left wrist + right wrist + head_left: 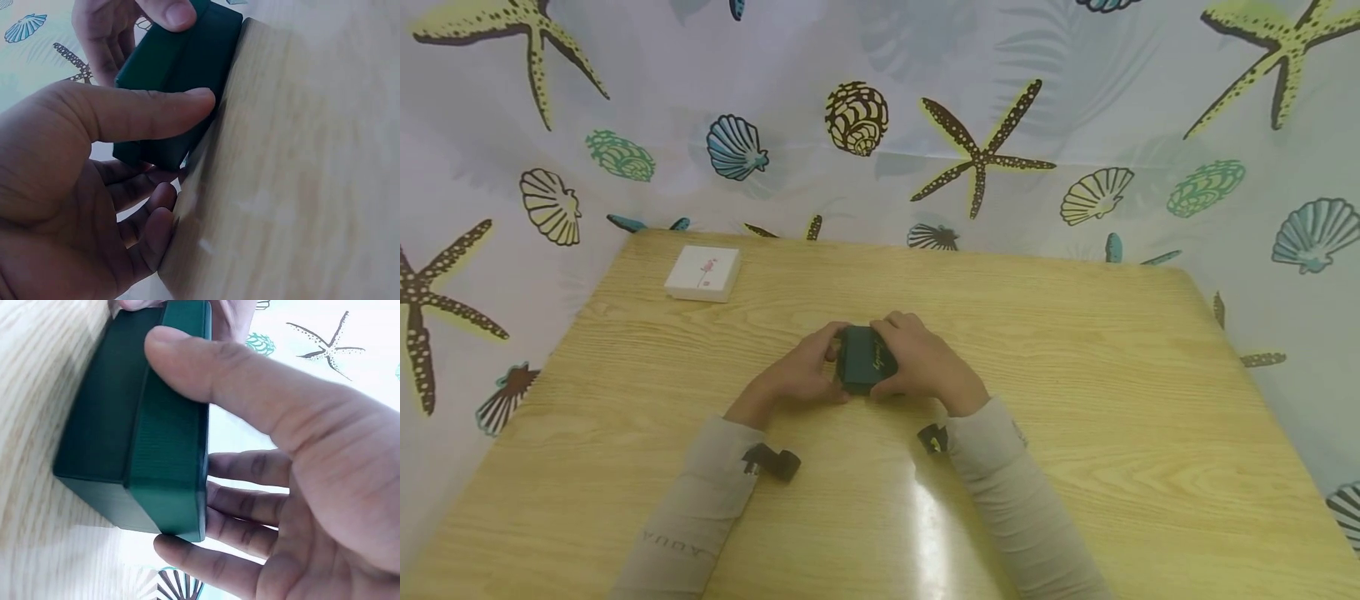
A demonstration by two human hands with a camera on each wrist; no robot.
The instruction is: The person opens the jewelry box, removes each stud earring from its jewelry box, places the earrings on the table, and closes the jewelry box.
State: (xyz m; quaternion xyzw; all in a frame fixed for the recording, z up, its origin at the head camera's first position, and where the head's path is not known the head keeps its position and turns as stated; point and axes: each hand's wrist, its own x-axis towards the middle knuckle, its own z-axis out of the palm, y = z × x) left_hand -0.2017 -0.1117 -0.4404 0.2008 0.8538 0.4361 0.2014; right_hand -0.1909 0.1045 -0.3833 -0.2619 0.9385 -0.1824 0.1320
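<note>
A dark green box (pixel 859 364) with gold lettering on top sits on the wooden table between both hands. My left hand (pixel 805 367) grips its left end, the thumb on the near side and the other fingers reaching round behind. From the right, my right hand (pixel 921 360) holds the other end. In the right wrist view, the right thumb presses the lid part of the box (pixel 172 450), just above the seam. The left thumb lies lower, across the darker base, in the left wrist view of the box (pixel 200 62). The box's far side is hidden.
A small white box (pixel 703 271) with pink print stands at the table's back left. The wooden table (pixel 1075 375) ends at a curtain (pixel 880 100) printed with shells and starfish, which rises behind it and along both sides.
</note>
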